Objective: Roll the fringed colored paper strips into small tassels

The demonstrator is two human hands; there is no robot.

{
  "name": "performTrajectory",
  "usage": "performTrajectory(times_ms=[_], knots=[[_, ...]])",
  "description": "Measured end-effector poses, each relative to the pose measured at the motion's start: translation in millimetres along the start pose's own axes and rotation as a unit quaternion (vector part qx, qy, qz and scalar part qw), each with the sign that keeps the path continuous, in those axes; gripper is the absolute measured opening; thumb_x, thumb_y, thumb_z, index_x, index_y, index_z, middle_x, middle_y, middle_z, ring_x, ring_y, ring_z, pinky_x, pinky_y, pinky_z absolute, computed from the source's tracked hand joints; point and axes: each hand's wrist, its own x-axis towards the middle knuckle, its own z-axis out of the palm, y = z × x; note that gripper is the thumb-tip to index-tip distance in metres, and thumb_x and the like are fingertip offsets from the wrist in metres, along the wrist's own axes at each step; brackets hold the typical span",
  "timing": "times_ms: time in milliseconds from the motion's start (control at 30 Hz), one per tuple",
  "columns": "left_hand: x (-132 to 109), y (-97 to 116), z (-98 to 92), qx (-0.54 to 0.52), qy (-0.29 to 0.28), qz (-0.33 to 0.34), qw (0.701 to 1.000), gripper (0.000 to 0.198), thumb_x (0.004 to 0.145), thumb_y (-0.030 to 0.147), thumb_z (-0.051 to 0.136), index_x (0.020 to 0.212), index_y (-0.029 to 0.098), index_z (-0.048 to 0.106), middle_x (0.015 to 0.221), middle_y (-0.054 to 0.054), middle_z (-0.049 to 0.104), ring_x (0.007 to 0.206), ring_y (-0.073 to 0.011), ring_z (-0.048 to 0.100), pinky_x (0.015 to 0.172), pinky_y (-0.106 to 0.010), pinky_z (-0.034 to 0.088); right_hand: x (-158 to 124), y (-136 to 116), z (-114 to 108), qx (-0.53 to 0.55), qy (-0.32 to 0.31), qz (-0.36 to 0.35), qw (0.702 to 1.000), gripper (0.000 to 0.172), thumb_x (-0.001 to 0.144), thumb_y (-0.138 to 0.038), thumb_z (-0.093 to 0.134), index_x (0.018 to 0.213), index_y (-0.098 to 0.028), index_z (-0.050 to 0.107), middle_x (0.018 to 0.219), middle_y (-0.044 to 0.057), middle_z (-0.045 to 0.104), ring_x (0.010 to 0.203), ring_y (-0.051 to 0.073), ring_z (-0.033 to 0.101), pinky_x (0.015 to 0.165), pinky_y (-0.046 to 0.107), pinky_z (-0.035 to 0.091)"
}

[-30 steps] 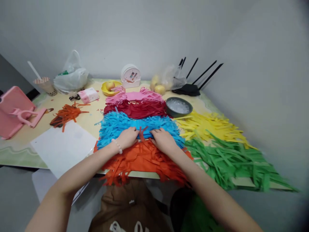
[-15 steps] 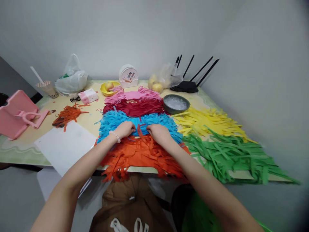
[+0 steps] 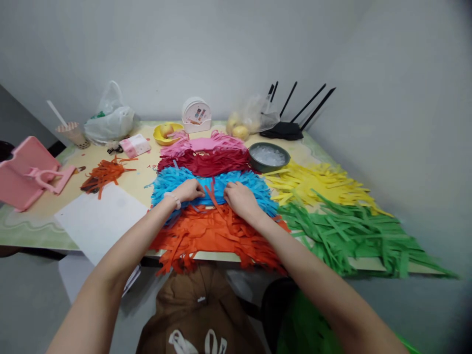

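My left hand has its fingers bent together on the blue fringed paper, left of its middle. On the same blue paper, right of its middle, lies my right hand, fingers curled down and closed on it. What sits right under the fingertips is partly hidden. Between the hands a loose orange strip crosses the blue sheet. Nearer to me, orange fringed paper hangs over the table edge below both wrists. Dark red fringed paper and pink fringed paper lie behind the blue one.
Right of my hands lie yellow fringed paper and green fringed paper. A dark bowl with clear contents stands behind them, near a black router. At left are white sheets, orange shreds, a pink stand and a drink cup.
Both hands have shifted slightly on the blue paper, the left a little away from me and leftward. The orange strip between them lies at a different slant.
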Motion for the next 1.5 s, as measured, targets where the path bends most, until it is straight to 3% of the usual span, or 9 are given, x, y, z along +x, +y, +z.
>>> performTrajectory(times_ms=[333,600,800,933,1133,1300,1400,1500], knots=[[-0.3,4.5,-3.9,0.070,-0.041,-0.025,0.996,0.025,0.094,0.035,0.062,0.093,0.011,0.067,0.090,-0.003,0.068,0.081,-0.0168,0.067,0.075,-0.034,0.057,4.6,1.4,2.0,0.003,0.003,-0.008,1.000,0.028,0.098,-0.016,0.043,0.100,-0.012,0.071,0.114,0.017,0.066,0.109,0.028,0.056,0.084,0.034,0.041],[-1.0,8.2,-1.6,0.065,-0.034,-0.043,0.996,0.027,0.094,0.035,0.061,0.109,0.013,0.065,0.107,-0.007,0.068,0.093,-0.0200,0.067,0.080,-0.038,0.058,9.5,2.2,1.2,0.019,0.010,-0.017,1.000,0.025,0.097,-0.014,0.045,0.097,-0.013,0.071,0.112,0.015,0.067,0.106,0.028,0.059,0.084,0.035,0.041],[-1.0,9.6,-1.6,0.043,-0.020,-0.052,0.998,0.027,0.094,0.035,0.062,0.108,0.012,0.065,0.106,-0.006,0.068,0.091,-0.0194,0.067,0.080,-0.037,0.058,10.2,3.0,5.6,0.040,0.036,-0.022,0.998,0.018,0.093,-0.013,0.052,0.096,-0.014,0.070,0.108,0.015,0.067,0.103,0.029,0.060,0.083,0.036,0.043],[-3.0,12.0,-1.2,0.039,0.020,-0.061,0.997,0.026,0.094,0.035,0.062,0.107,0.012,0.065,0.104,-0.006,0.068,0.090,-0.0190,0.067,0.080,-0.037,0.058,6.7,8.1,-4.5,0.069,0.075,-0.028,0.994,0.017,0.090,-0.020,0.061,0.104,-0.015,0.068,0.109,0.014,0.066,0.104,0.029,0.060,0.085,0.036,0.044],[-2.1,15.8,-0.4,0.027,0.095,-0.049,0.994,0.020,0.092,0.032,0.064,0.091,0.012,0.066,0.087,-0.003,0.068,0.078,-0.0148,0.065,0.074,-0.033,0.055,-5.7,-15.4,-23.8,0.105,0.139,-0.045,0.984,0.027,0.100,-0.021,0.040,0.114,-0.013,0.063,0.112,0.015,0.065,0.108,0.027,0.057,0.095,0.036,0.043],[-1.5,23.8,-9.4,0.012,0.170,-0.037,0.985,0.012,0.078,0.017,0.071,0.067,0.014,0.067,0.065,-0.002,0.066,0.063,-0.0140,0.059,0.061,-0.025,0.044,-6.7,-53.0,-6.0,0.109,0.106,-0.080,0.985,0.032,0.094,-0.010,0.043,0.122,-0.007,0.057,0.114,0.018,0.066,0.108,0.028,0.058,0.096,0.037,0.045],[-7.4,34.4,-15.3,0.014,0.239,-0.019,0.971,0.007,0.080,0.017,0.065,0.074,0.016,0.068,0.074,-0.004,0.070,0.070,-0.0167,0.062,0.066,-0.027,0.044,-1.9,-65.5,8.2,0.111,0.086,-0.080,0.987,0.032,0.091,-0.006,0.040,0.120,-0.003,0.055,0.122,0.023,0.061,0.119,0.029,0.054,0.104,0.039,0.041],[-15.8,45.4,-21.1,0.021,0.307,0.007,0.952,0.009,0.084,0.019,0.059,0.084,0.018,0.068,0.090,-0.007,0.073,0.088,-0.0216,0.064,0.083,-0.032,0.044,3.6,-70.1,16.2,0.117,0.062,-0.069,0.989,0.031,0.091,-0.006,0.039,0.118,-0.003,0.054,0.123,0.025,0.060,0.126,0.031,0.050,0.105,0.040,0.040]])
